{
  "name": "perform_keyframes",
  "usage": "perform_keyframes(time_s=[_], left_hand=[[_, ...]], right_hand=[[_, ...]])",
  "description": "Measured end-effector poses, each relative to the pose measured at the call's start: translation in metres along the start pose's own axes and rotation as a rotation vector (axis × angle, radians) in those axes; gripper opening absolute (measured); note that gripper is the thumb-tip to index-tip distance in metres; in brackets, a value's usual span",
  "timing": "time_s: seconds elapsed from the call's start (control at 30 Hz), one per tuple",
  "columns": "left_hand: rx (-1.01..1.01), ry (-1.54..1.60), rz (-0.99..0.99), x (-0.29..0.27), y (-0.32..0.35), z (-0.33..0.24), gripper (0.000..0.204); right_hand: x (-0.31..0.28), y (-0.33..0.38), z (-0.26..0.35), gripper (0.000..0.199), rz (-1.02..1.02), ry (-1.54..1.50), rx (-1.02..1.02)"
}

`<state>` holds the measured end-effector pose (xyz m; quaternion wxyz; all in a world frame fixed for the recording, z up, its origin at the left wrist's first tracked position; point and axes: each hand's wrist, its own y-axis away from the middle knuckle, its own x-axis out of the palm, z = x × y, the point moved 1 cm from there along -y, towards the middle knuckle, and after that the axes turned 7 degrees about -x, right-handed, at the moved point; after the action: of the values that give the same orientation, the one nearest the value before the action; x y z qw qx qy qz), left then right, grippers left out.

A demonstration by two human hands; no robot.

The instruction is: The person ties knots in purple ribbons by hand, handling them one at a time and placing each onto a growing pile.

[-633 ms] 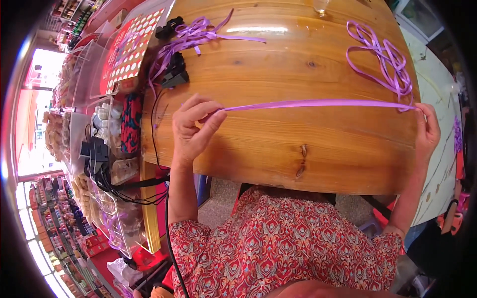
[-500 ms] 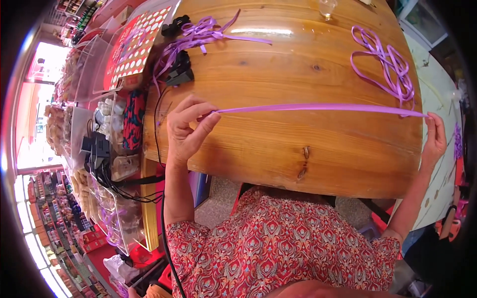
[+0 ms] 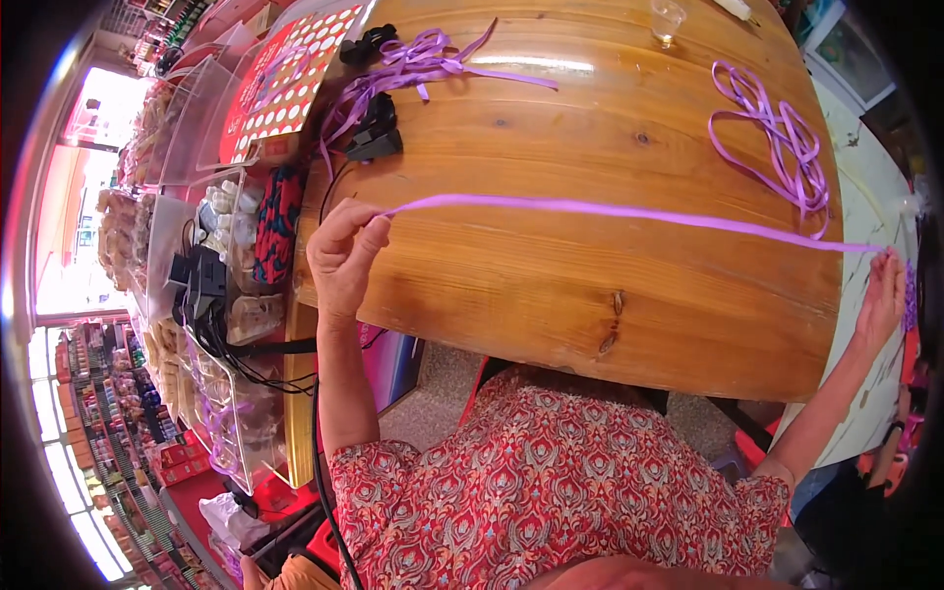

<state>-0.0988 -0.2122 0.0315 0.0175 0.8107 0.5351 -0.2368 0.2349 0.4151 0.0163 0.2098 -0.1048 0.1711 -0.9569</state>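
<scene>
A narrow purple ribbon (image 3: 590,207) stretches across the wooden table (image 3: 492,285), spanning from one of my hands to the other. Its left end is pinched between the thumb and fingers of my left hand (image 3: 344,254), over the table's left side. My right hand (image 3: 881,300) grips the other end past the table's right edge, fingers pressed together. A loose coil of purple ribbon (image 3: 777,147) lies on the table near the right edge. At the far left rests a tangled bunch of purple ribbon (image 3: 423,64), beside black clip-like devices (image 3: 376,128).
Clear bins with packaged goods (image 3: 236,221) line the table's left side, with black cables (image 3: 206,295) hanging there. A red dotted box (image 3: 295,84) stands behind them. A small clear cup (image 3: 667,22) sits at the far edge. A white marbled surface (image 3: 851,167) adjoins the right side.
Both hands have moved apart, the left one leftward and the right one outward and slightly lower. The ribbon between them spans a longer stretch and bows a little.
</scene>
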Motion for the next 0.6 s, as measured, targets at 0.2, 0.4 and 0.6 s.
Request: perform_keyframes(time_s=[0.2,0.4,0.6], left_hand=[[-0.249,0.647,-0.211,0.015,-0.007,0.022,0.013],[-0.327,1.475,-0.271,0.038,-0.027,0.024,0.014],[-0.31,1.773,-0.055,0.06,-0.038,0.001,0.022]], right_hand=[[0.056,0.011,0.012,0.023,0.014,-0.58,0.251],[0.084,0.018,0.004,0.024,0.148,-1.132,0.308],[0.108,0.03,0.007,0.031,0.306,-1.181,0.355]])
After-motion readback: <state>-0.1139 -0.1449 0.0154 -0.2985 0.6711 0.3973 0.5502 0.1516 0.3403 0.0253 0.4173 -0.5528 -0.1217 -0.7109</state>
